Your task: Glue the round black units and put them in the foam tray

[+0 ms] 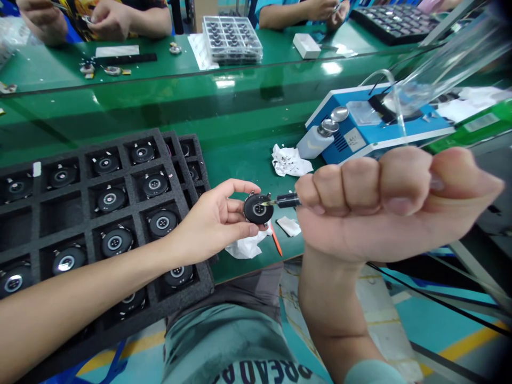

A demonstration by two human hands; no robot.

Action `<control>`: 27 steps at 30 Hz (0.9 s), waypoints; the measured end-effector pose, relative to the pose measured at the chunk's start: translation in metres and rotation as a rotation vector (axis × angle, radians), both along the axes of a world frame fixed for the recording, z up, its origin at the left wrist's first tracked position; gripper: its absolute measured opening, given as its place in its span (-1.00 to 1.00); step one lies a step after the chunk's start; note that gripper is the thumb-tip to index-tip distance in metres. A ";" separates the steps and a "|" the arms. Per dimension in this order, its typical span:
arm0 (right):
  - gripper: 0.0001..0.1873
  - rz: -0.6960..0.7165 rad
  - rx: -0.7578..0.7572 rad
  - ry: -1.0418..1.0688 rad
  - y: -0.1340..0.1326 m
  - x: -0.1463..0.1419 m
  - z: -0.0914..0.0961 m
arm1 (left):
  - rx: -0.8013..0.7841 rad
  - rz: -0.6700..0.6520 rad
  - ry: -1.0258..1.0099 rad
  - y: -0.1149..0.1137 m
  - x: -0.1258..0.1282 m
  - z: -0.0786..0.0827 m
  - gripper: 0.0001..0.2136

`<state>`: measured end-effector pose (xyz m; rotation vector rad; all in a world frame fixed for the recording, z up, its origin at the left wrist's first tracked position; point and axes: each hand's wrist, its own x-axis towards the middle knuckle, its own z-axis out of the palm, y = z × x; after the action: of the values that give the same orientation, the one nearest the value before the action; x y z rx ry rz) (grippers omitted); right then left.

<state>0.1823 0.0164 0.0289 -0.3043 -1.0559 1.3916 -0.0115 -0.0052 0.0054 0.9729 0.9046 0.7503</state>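
My left hand pinches a small round black part with a silver ring on its face, held just above the front edge of the green table. My right hand is a closed fist close to the camera, wrapped round a dark pen-like tool. The tool's fine tip touches the face of the round part.
A black foam tray of several similar round parts lies at the left. White crumpled wipes, an orange stick, a white bottle and a blue box sit nearby. Other people's hands work across the table.
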 end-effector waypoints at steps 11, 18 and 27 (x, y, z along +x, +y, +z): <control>-0.32 0.018 -0.010 -0.003 -0.002 0.000 0.002 | -0.007 0.003 -0.003 0.001 0.002 0.001 -0.51; -0.33 0.043 0.007 0.006 -0.001 0.002 -0.001 | -0.007 0.003 -0.009 0.002 0.001 0.000 -0.51; -0.35 0.045 -0.021 0.016 -0.005 0.002 0.001 | 0.006 -0.001 -0.011 0.002 0.000 0.000 -0.52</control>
<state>0.1839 0.0112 0.0296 -0.2860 -1.0412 1.4439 -0.0111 -0.0027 0.0049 0.9737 0.8921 0.7572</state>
